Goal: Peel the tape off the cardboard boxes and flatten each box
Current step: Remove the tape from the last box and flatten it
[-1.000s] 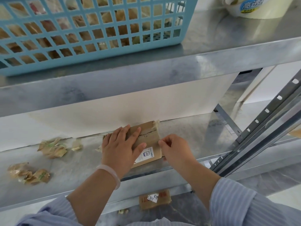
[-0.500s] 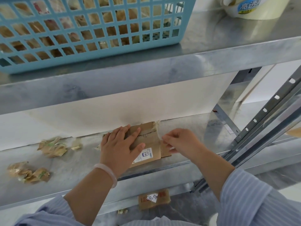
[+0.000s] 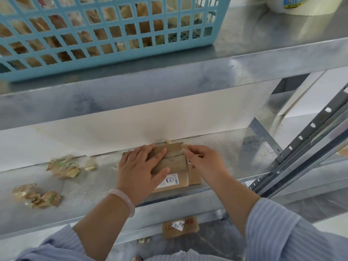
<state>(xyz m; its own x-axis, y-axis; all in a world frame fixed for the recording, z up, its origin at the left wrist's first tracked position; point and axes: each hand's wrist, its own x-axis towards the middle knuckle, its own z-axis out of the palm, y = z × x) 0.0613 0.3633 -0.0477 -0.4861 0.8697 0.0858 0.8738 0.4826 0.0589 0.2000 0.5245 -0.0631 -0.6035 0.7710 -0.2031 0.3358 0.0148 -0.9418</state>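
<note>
Both striped sleeves (image 3: 282, 232) run off the lower edge. Below the hands, a second box (image 3: 180, 227) on the floor is partly hidden by the lip of the steel shelf (image 3: 90, 187), and its scrawled label is unreadable.

The left hand (image 3: 139, 172), with a pale bangle (image 3: 124, 199) at the wrist, lies flat with fingers spread on the box (image 3: 177, 166), covering its left half. The box is worn brown cardboard with a white label, lying on the shelf under and between the hands.

The right hand (image 3: 205, 162) pinches the end of the tape (image 3: 173, 147) at the box's far right corner. How far the tape has lifted is unclear.

Left of the left hand lie crumpled, glossy wads (image 3: 64, 166).

Above the hands, a blue lattice basket (image 3: 113, 59) holds blurred brown pieces. To its right, a white roll (image 3: 293, 8) is cut off by the top edge.
</note>
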